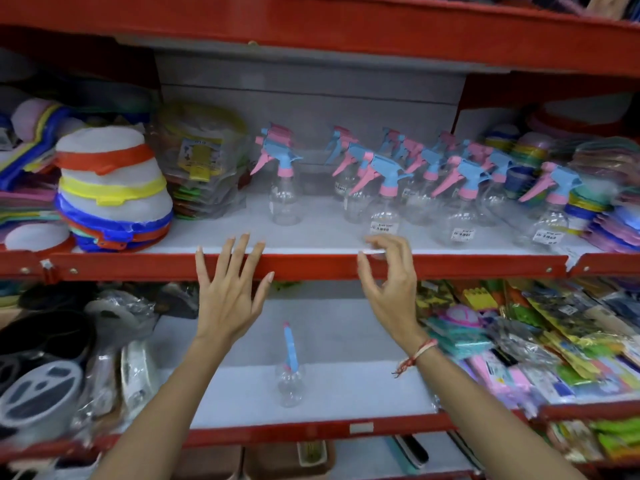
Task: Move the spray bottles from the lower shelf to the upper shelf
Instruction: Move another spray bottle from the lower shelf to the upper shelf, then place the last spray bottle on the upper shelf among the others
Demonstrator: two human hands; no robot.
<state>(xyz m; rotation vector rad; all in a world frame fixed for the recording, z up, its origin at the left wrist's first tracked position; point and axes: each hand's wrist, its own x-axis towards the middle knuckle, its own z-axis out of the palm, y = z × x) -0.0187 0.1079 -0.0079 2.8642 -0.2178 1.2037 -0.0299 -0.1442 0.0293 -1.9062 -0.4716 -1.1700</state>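
From the head view, both hands hover empty at the upper shelf [311, 265] edge, left hand [230, 292] spread, right hand [389, 289] half-curled, while the last spray bottle [290, 372] stands below; reaching down between forearms could tip it.

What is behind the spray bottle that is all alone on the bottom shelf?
Behind the lone spray bottle there is only bare white lower shelf running back into shadow. Both hands, left hand and right hand, are empty above it. The far back, under the upper shelf, is hidden.

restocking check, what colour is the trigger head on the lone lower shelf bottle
Blue, with a pink tip; head view.
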